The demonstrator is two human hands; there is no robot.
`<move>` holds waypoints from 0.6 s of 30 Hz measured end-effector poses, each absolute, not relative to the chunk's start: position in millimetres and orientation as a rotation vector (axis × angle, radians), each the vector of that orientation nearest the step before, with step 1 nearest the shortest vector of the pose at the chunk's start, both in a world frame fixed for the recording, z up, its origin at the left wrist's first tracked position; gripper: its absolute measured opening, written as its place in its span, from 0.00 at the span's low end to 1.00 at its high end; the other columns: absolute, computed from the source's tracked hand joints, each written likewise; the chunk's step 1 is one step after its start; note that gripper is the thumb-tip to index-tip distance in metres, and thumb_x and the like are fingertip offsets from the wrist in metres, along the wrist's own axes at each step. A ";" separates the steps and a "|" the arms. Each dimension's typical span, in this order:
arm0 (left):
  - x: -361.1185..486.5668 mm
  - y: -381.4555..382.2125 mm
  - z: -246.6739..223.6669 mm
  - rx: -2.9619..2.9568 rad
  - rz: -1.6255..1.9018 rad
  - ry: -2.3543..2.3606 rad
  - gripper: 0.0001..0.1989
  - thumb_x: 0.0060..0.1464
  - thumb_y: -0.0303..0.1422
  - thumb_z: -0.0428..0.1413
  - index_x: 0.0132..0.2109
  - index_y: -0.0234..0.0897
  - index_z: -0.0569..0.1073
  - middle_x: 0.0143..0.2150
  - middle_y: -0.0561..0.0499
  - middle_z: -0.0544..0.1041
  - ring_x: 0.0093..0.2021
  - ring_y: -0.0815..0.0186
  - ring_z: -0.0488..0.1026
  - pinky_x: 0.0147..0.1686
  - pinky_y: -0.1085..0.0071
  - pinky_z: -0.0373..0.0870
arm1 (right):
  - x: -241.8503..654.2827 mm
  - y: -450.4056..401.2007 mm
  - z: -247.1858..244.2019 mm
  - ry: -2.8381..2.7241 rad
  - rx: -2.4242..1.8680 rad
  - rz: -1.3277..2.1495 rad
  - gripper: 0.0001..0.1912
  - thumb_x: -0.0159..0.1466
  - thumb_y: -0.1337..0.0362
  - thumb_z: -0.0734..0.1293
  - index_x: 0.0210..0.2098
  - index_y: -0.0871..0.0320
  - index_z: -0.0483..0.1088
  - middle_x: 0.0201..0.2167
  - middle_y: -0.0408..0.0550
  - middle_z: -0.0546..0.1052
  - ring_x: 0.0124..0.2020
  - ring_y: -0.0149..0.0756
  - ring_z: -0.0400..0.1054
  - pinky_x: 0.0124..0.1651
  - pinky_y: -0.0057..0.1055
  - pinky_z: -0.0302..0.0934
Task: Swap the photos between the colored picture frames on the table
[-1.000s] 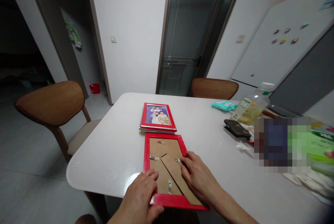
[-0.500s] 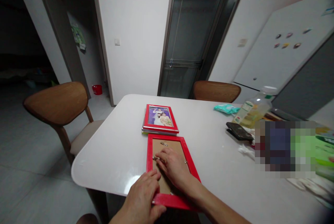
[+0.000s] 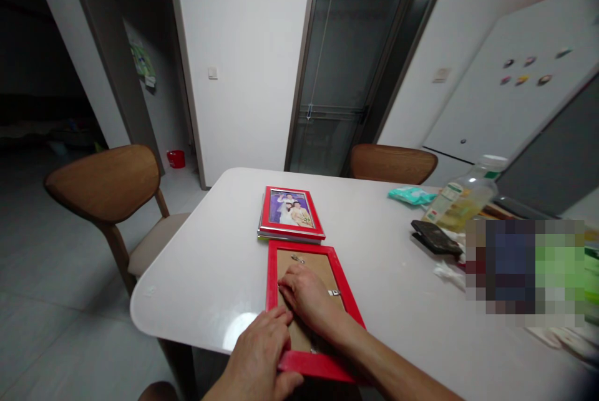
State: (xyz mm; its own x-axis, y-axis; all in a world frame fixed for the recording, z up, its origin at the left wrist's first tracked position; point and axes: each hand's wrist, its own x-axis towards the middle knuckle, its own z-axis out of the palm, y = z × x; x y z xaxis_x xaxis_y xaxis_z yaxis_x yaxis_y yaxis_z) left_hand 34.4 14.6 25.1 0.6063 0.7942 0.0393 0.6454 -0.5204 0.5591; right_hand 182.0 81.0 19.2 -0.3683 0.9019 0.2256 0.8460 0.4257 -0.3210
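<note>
A red picture frame [image 3: 347, 285] lies back side up at the table's near edge, its brown backing board [image 3: 318, 262] showing with small metal clips. My left hand [image 3: 262, 345] grips the frame's lower left corner, fingers on the left side and thumb at the bottom edge. My right hand [image 3: 306, 295] rests over the backing, its fingertips pinched at the left inner edge; whatever they hold there is hidden. Just beyond lies a stack of frames [image 3: 292, 211], the top one red with a photo facing up.
The white table [image 3: 201, 270] carries a teal packet [image 3: 410, 196], a bottle of yellowish liquid [image 3: 463, 198], a black object [image 3: 435, 237] and crumpled tissue [image 3: 449, 274] at the right. Wooden chairs [image 3: 107, 183] stand at the left and far side.
The view has shifted slightly. My right fingertips have closed in at the left inner edge, where a clip showed before. My left hand keeps its hold on the corner.
</note>
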 end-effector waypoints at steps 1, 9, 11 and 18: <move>34.4 14.9 24.7 2.330 0.396 1.142 0.18 0.37 0.28 0.57 0.40 0.34 0.69 0.54 0.42 0.63 0.55 0.56 0.56 0.54 0.59 0.53 | 185.4 84.4 20.1 -2.292 -1.520 0.214 0.11 0.56 0.68 0.58 0.22 0.58 0.70 0.24 0.44 0.72 0.29 0.29 0.63 0.34 0.24 0.55; 35.9 15.3 24.6 2.321 0.376 1.173 0.20 0.35 0.28 0.58 0.41 0.32 0.69 0.54 0.41 0.63 0.55 0.57 0.57 0.54 0.60 0.53 | 214.2 127.2 10.3 -1.961 -1.833 0.171 0.10 0.56 0.63 0.59 0.23 0.60 0.67 0.24 0.49 0.73 0.25 0.33 0.64 0.27 0.26 0.51; 37.8 14.5 26.1 2.323 0.374 1.188 0.20 0.35 0.28 0.59 0.41 0.33 0.69 0.54 0.41 0.64 0.55 0.56 0.57 0.54 0.59 0.54 | 214.1 132.4 6.8 -1.908 -1.865 0.178 0.10 0.56 0.63 0.59 0.24 0.61 0.67 0.24 0.51 0.73 0.25 0.33 0.64 0.27 0.26 0.50; 48.7 11.6 24.0 2.386 0.279 1.256 0.29 0.33 0.28 0.61 0.47 0.28 0.65 0.55 0.36 0.61 0.55 0.52 0.56 0.54 0.56 0.54 | 215.7 122.3 21.9 -1.791 -1.755 0.258 0.13 0.57 0.61 0.56 0.27 0.61 0.67 0.26 0.49 0.73 0.29 0.34 0.65 0.31 0.27 0.53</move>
State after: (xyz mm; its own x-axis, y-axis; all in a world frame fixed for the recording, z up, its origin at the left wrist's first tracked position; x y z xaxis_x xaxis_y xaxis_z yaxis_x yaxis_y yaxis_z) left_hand 48.7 11.6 24.0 0.5703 0.8212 -0.0209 0.7354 -0.4990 0.4585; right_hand 215.7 122.3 21.9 0.0654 0.9566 0.2839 0.8377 0.1020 -0.5365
